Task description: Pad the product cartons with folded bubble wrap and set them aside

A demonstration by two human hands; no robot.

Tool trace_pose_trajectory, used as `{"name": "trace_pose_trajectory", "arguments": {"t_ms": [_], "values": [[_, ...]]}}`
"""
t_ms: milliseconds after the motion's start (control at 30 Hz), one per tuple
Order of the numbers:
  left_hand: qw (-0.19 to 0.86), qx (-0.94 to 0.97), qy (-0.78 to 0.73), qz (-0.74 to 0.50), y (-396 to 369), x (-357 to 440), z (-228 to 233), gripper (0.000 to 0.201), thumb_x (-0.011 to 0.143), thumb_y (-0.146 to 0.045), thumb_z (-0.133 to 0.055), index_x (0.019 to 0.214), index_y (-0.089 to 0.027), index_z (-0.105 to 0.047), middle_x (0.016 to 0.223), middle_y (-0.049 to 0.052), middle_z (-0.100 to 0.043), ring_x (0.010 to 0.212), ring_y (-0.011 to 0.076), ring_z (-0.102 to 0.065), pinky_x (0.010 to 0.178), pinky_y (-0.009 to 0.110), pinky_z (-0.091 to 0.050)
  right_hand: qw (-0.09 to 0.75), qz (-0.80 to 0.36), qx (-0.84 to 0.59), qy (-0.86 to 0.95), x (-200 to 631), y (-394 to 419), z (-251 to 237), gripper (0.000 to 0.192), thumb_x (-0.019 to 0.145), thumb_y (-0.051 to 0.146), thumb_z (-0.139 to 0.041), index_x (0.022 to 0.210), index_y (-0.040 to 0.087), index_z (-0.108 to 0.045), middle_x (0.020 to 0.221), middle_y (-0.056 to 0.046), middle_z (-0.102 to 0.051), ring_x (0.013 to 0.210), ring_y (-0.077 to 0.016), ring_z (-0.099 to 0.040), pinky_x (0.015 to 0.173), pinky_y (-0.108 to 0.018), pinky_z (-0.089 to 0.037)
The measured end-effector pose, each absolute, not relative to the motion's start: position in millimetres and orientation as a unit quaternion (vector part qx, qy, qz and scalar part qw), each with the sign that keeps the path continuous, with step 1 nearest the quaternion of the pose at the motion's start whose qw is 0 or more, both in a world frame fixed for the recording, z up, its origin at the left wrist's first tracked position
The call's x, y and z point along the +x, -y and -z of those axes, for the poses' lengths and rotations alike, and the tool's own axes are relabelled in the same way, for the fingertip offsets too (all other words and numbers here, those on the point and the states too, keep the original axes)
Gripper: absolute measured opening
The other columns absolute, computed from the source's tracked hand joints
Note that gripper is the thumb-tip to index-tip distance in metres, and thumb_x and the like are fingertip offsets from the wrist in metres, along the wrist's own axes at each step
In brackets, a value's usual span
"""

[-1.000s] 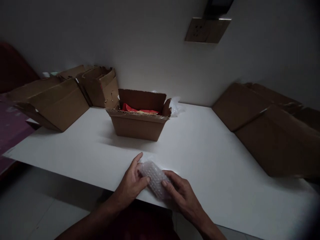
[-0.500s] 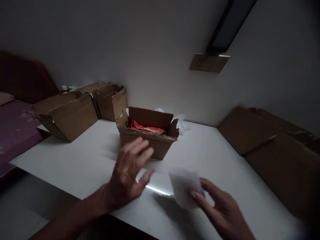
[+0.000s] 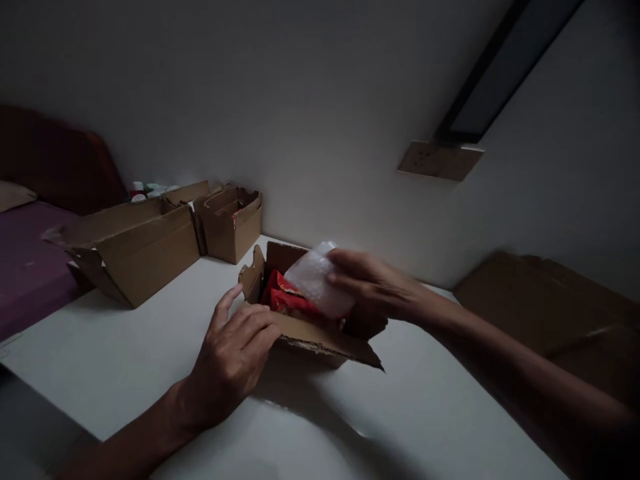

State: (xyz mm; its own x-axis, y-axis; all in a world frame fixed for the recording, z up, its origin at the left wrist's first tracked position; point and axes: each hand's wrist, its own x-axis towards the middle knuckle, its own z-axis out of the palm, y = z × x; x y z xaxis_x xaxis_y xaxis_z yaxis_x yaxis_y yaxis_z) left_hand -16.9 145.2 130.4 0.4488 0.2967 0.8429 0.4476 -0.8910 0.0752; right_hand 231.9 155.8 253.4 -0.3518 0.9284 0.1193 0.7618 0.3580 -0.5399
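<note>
— Head view shows the right hand (image 3: 373, 287) over the open box (image 3: 305, 320) in the middle of the worktop (image 3: 125, 347). How far along does the packing look?

— Nearly at the putting-in part, it seems. The right hand's grip is closed on a bubble-wrapped bundle (image 3: 317, 280). The bundle is up in the air, just above the box's open top, not yet down inside.

— And the left hand (image 3: 233, 357)?

— It rests on the near front corner of the box. Its fingers lie along the front flap. The grip is loose and flat, with nothing held. It looks like it keeps the box from sliding.

— Is anything in the box already?

— Yes, a red packet (image 3: 285, 300) lies inside, right under the bundle. So the box is partly filled.

— What is left, then?

— The bundle must go down next to or on top of the packet. The flaps are all open, one front flap bent out flat, so closing is not done either.

— Anything else around?

— A big box (image 3: 135, 247) and a small box (image 3: 230, 223) sit at the far left, side by side. Flat cardboard (image 3: 550, 300) lies well apart on the right. The room is dim, so small things are hard to make out.
</note>
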Motion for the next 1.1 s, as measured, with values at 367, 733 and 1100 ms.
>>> {"name": "trace_pose_trajectory", "arguments": {"t_ms": [367, 733, 1100], "values": [[0.075, -0.845, 0.195, 0.492, -163, -12, -136, 0.022, 0.087, 0.001, -0.055, 0.102, -0.014, -0.064, 0.095, 0.008, -0.073, 0.102, 0.0231, -0.067, 0.112, 0.06, -0.037, -0.135, 0.072, -0.55, 0.821, 192, -201, -222, 0.029, 0.09, 0.021, -0.058, 0.116, 0.014, -0.068, 0.11, -0.016, -0.073, 0.101, -0.0298, -0.068, 0.078, -0.035, -0.048], [0.121, -0.817, 0.231, 0.515, -177, -10, -144, 0.043, 0.085, -0.006, -0.063, 0.126, -0.017, -0.057, 0.117, 0.012, -0.065, 0.119, 0.0284, -0.059, 0.109, 0.055, -0.043, 0.0, -0.023, -0.545, 0.838, 208, -180, -238, 0.03, 0.089, 0.024, -0.065, 0.119, 0.018, -0.066, 0.11, -0.009, -0.073, 0.096, -0.0227, -0.068, 0.074, -0.028, -0.047], [-0.365, -0.681, 0.413, 0.482, -193, -56, -71, 0.067, 0.08, -0.04, -0.071, 0.139, -0.022, -0.046, 0.145, 0.014, -0.05, 0.133, 0.0311, -0.051, 0.109, 0.051, -0.045, 0.389, -0.082, -0.677, 0.62, 290, -55, -155, 0.046, 0.082, 0.051, -0.067, 0.117, 0.021, -0.067, 0.107, -0.012, -0.073, 0.087, -0.0253, -0.068, 0.054, -0.029, -0.05]]}}
